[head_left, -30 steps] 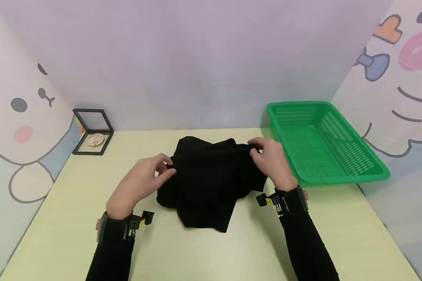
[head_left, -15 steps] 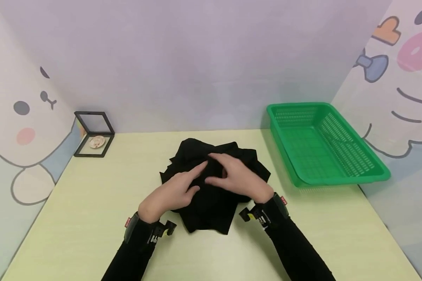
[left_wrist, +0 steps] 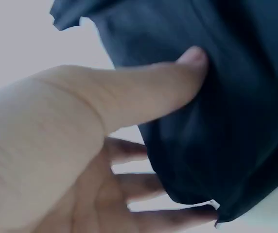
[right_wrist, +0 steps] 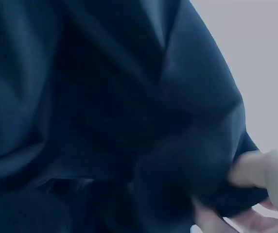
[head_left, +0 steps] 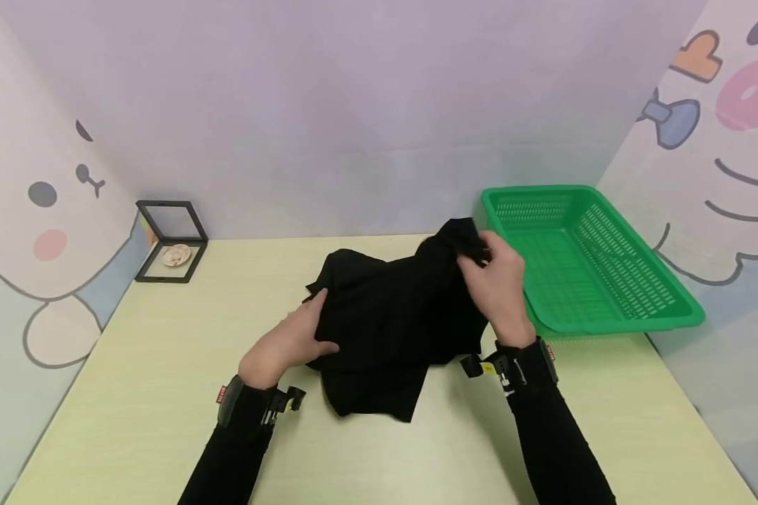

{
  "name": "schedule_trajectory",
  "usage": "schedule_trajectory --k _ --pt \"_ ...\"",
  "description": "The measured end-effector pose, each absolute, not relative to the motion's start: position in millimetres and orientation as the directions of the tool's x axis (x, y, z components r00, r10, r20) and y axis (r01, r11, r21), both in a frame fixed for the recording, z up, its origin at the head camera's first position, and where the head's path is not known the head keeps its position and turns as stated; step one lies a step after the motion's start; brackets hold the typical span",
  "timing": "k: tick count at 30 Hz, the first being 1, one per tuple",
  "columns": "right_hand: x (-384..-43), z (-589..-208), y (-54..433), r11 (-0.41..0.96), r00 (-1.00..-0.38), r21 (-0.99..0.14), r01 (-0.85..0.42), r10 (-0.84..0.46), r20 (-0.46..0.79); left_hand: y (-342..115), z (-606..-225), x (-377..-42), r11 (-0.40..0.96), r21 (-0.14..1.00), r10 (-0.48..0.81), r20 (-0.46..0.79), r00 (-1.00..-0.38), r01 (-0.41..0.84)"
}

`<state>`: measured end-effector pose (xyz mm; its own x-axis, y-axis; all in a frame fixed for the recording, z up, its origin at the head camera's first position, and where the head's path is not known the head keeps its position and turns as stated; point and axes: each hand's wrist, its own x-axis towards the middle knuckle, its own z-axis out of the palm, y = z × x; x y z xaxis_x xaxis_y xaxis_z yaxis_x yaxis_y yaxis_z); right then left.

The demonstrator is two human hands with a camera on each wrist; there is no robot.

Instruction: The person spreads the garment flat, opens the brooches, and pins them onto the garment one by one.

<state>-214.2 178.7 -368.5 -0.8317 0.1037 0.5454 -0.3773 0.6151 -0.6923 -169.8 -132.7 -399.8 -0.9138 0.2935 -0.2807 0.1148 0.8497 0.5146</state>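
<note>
Since the earlier frame, the right hand (head_left: 497, 286) has swung out from the middle of the black cloth (head_left: 382, 315), raising a bunch of fabric at 1 o'clock, while the left hand (head_left: 287, 344) has shifted a little at the 9 o'clock edge. We set our clock on the cloth, with 12 pointing away from us.

The right grip is closed, thumb and fingers pinching the raised bunch. The left grip is spread wide: the thumb lies over the cloth and the fingers reach beneath its edge, with no firm hold that we can see. The cloth sits mid-worktop (head_left: 379, 463), crumpled, one flap lying towards 6 o'clock. The green basket (head_left: 581, 280) stands near the right hand at 3 o'clock, and a black display frame (head_left: 163, 279) well apart at 10.

The step in hand looks to us like lifting and arranging the fabric. To do it well, we would close the left grip lightly on a single edge, draw the two sides apart evenly, and keep the right wrist off the basket's rim. Bunched folds could hide a corner, so we would shake them loose first.
</note>
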Motion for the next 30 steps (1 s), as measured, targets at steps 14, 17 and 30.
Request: schedule_trajectory --k 14,17,30 --pt "-207 -357 182 0.733 -0.979 -0.653 -0.19 -0.094 0.18 -154 -392 -171 0.797 0.533 0.297 0.06 -0.953 0.282" --pt "-202 -356 179 0.726 -0.966 -0.64 -0.252 -0.146 0.215 -164 -379 -168 0.799 0.53 0.213 0.193 -0.958 0.285" --pt "-194 -379 139 0.753 -0.831 -0.521 -0.402 -0.539 -0.138 -197 -358 -159 0.81 0.555 -0.038 0.372 -0.928 0.19"
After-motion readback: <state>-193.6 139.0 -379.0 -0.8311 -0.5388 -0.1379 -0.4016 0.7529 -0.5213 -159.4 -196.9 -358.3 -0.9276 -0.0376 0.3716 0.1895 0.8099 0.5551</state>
